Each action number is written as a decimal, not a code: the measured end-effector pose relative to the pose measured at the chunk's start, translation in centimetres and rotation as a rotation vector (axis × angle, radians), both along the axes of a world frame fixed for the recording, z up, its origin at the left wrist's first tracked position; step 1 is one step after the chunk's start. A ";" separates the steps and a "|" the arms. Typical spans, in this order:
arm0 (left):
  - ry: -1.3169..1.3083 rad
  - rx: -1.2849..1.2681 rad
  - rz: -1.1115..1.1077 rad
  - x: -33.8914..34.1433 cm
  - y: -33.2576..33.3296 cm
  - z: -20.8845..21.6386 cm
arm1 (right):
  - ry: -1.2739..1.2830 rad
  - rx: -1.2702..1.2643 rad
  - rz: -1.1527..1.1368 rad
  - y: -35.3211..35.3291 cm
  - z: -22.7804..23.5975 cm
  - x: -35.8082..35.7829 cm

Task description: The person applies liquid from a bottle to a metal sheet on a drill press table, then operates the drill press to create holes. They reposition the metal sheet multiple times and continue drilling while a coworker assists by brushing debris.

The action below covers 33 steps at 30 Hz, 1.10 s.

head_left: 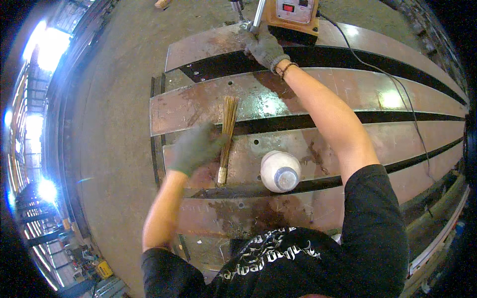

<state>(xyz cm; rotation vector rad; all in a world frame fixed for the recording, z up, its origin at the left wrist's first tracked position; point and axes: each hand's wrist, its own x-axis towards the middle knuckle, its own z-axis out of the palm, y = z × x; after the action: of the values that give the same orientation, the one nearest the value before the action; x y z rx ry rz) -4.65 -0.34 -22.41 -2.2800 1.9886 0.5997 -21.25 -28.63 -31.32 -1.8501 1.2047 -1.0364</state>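
My right hand (264,48), in a grey knitted glove, is closed at the lower end of a silver metal handle (259,14). This handle stands beside an orange machine (292,19) with a red switch, which looks like a magnetic drill. My left hand (196,149), gloved too, is smeared by motion beside a bundle of thin stiff bristles (228,119), like a hand broom. Its fingertips reach the bundle's edge; whether they grip it I cannot tell. A rounded white bottle (279,169) with a grey-blue cap stands to the right of the bundle.
Long flat steel bars (343,82) lie side by side with dark gaps between them; some have drilled holes and wet stains. A black cable (392,77) runs from the machine across the bars. Concrete floor (114,149) lies to the left, with a yellow object (104,269) farther off.
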 end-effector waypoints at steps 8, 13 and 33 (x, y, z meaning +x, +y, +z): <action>0.162 -0.523 0.181 0.7 -2.9 -5.6 | -0.048 -0.045 -0.007 1.2 -0.1 -2.9; 0.059 -0.418 0.040 1.3 -18.1 -6.5 | 0.015 -0.109 -0.059 1.7 0.1 -4.6; -0.117 -0.316 -0.005 4.5 -27.5 -7.3 | -0.031 0.003 -0.047 2.3 0.9 -4.5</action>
<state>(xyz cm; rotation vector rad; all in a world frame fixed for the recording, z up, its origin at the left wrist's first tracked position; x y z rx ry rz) -0.15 -27.86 -29.76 -2.4109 2.1620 0.1534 -25.75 -26.31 -30.42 -1.8048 1.2357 -1.0850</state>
